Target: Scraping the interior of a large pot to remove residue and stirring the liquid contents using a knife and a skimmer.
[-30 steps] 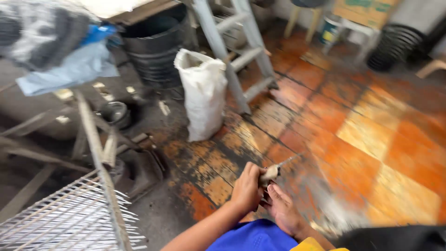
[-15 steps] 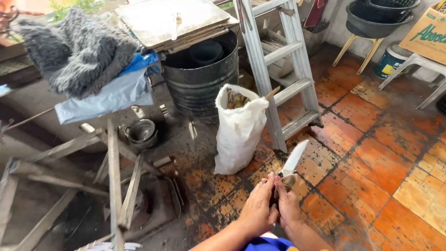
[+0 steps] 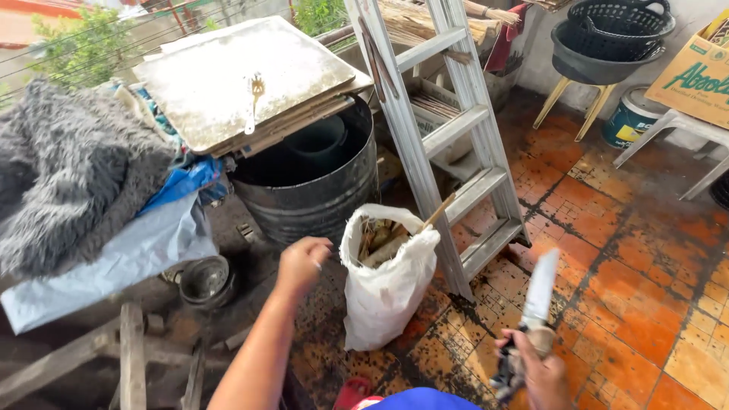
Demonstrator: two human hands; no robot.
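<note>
Clenched around a dark handle, my right hand (image 3: 535, 368) holds a broad-bladed steel knife (image 3: 539, 290) with the blade pointing up and away, over the orange tiled floor (image 3: 645, 304) near the bottom edge of the head view. My left hand (image 3: 302, 262) hangs in the air with the fingers loosely curled and nothing in them, just beside the open mouth of the white woven sack (image 3: 383, 285) stuffed with pale wood pieces and sticks. The sack stands on the floor in front of the grey aluminium ladder (image 3: 448, 137), and behind it sits the black metal drum (image 3: 311, 190) under a stained flat board (image 3: 243, 80).

As I judge it, the bare blade is the risk: it stands close to the sack and not far from my empty hand, so a careless swing could cut skin or slit the sack. The floor looks grimy, possibly slippery.

Top right, a tan cardboard box (image 3: 695, 64) with green lettering rests on a white plastic stool (image 3: 683, 133); beside it stands a round paint tin (image 3: 629, 118) with a teal and yellow label.
</note>
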